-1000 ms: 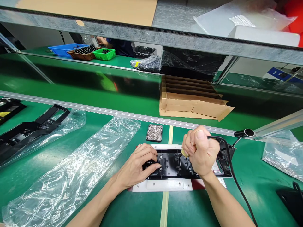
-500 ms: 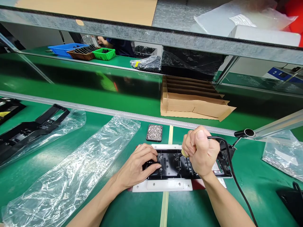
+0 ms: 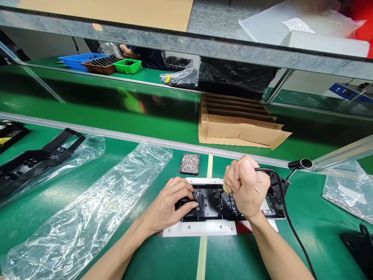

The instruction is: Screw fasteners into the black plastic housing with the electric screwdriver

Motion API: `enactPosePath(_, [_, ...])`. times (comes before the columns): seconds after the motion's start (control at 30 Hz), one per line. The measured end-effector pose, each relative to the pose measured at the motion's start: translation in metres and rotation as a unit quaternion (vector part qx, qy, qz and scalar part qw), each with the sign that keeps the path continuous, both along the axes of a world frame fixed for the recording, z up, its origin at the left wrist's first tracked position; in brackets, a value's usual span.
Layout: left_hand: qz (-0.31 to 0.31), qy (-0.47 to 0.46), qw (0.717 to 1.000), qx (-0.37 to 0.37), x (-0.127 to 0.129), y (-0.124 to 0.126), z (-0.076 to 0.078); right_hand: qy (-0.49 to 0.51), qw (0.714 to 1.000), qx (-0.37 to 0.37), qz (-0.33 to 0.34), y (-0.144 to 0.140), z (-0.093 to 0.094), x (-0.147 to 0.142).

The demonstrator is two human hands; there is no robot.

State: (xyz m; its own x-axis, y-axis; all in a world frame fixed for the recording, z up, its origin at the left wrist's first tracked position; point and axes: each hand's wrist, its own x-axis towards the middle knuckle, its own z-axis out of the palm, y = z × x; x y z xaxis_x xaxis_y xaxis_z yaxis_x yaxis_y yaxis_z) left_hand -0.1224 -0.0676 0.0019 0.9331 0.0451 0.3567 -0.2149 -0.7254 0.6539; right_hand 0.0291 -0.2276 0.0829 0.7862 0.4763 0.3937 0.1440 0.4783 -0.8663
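A long, ribbed black plastic housing (image 3: 208,203) lies hollow side up, crosswise between white fixture blocks (image 3: 199,228). A black-corded hand tool with a yellow collar (image 3: 227,189) slants into it, apparently touching inside.

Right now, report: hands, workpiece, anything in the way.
Left hand over left end of black housing. Right hand gripping tool, shaft pointing into housing. Housing between white blocks. Right hand hides part of it.

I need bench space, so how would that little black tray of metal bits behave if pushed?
The tray would probably slide rather than tip, being shallow and flat. It may feel heavy for its size, packed with metallic-looking bits. A jolt could spill some, since no lid shows.
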Motion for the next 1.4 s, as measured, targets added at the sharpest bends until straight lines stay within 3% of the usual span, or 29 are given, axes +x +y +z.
enactPosePath(1.4, [-0.003, 0.001, 1.0, -0.006, -0.0001, 0.0004, 0.0005, -0.002, 1.0, 0.017, 0.015, -0.0013, -0.0026, 0.0005])
